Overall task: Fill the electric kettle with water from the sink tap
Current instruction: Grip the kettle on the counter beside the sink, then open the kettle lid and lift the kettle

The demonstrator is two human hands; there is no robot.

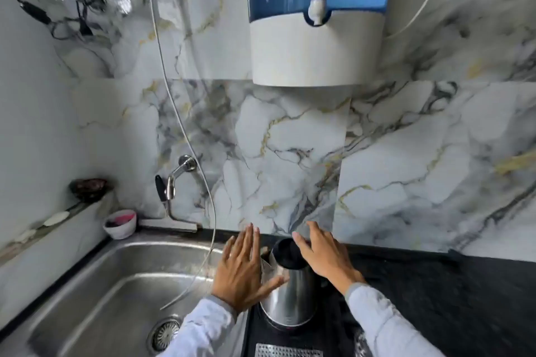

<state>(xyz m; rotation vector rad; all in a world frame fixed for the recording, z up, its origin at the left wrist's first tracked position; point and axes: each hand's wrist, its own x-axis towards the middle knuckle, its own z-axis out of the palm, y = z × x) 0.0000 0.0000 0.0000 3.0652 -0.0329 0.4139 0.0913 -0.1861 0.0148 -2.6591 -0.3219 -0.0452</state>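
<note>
A steel electric kettle [293, 295] with a black lid stands on its base on the dark counter, just right of the sink. My left hand [242, 266] hovers flat and open at the kettle's left side, thumb against the steel wall. Over the lid and the kettle's right shoulder lies my right hand [322, 255], fingers spread, gripping nothing. The wall tap [174, 180], chrome with a black lever, sticks out above the back of the steel sink [95, 284]. No water runs from it.
A blue and white water purifier [316, 17] with a small spout hangs on the marble wall above the kettle. A thin white tube [185, 130] drops into the sink. A small pink bowl [120, 223] sits at the sink's back left corner. A metal grater [287, 351] lies at the counter's front edge.
</note>
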